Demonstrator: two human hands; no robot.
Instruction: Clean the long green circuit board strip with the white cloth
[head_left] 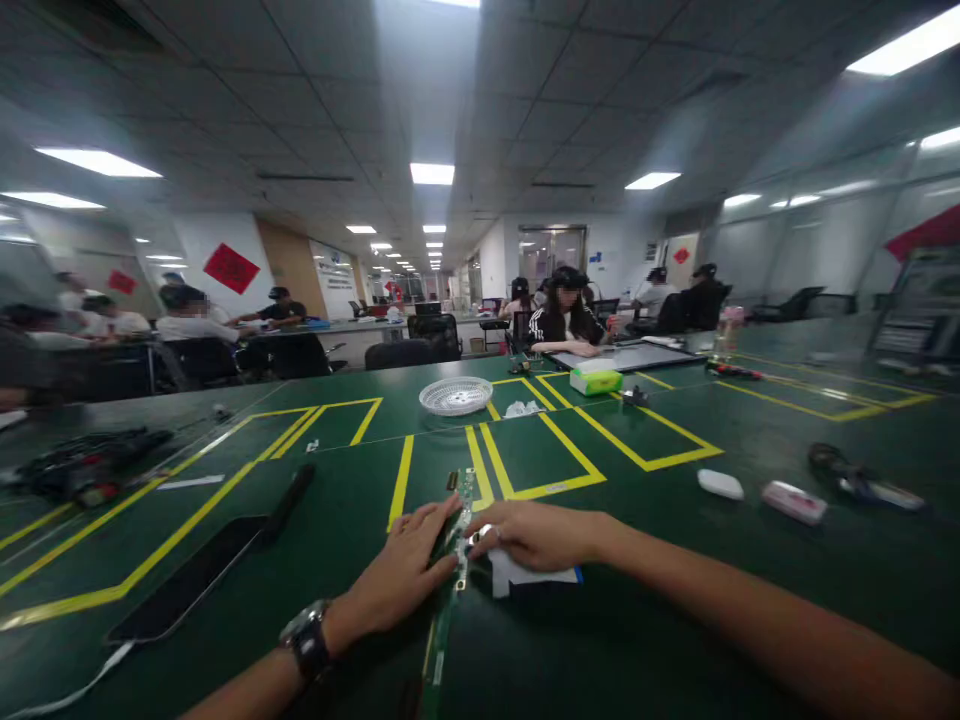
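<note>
So the thing being worked on is a long, narrow circuit board (462, 572) on the green tabletop (637, 620), pointing pretty much straight away from the person, right between the two hands. The left hand (409, 565) is laid fairly flat along the board's left side, fingers stretched forward and close together, thumb spread off toward the board with its tip right at the edge. The right hand (529, 535) comes in from the other side, fingers curled, with the index fingertip down at the board's right edge, roughly across from the left thumb. Can't tell if it's pinching anything, the thumb's hidden. A white flat strip with a blue end (536, 573) sits just under and beside that hand. Board's far end pokes out past the left fingertips, near end runs back toward the person.
</note>
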